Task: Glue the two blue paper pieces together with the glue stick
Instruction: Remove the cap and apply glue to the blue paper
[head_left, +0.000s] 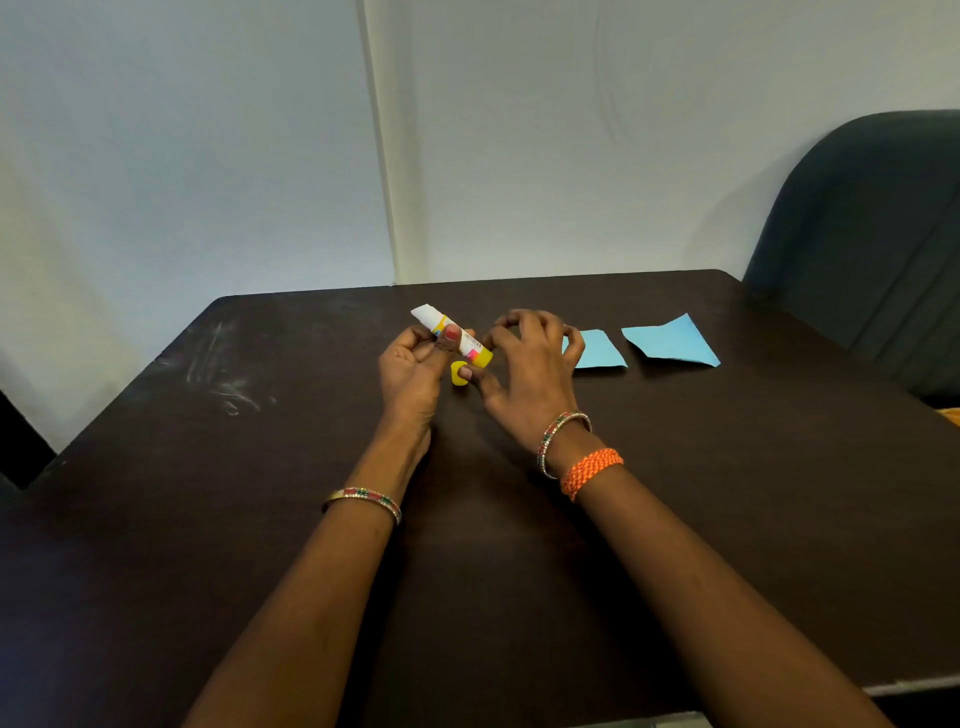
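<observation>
My left hand (413, 364) grips a glue stick (457, 335) around its middle, above the dark table (519, 545). The stick is tilted, with its uncapped white tip pointing up and left. My right hand (530, 364) pinches the stick's yellow base between thumb and forefinger. A yellow cap (458, 374) sits just below the stick, by my right thumb. Two blue paper pieces lie flat to the right: a smaller one (602, 352), partly hidden behind my right fingers, and a larger one (672, 340) beyond it.
The table stands against a pale wall (519, 156), in a corner. A dark upholstered chair (872, 234) is at the far right edge. White scuff marks (228, 379) show on the table's left side.
</observation>
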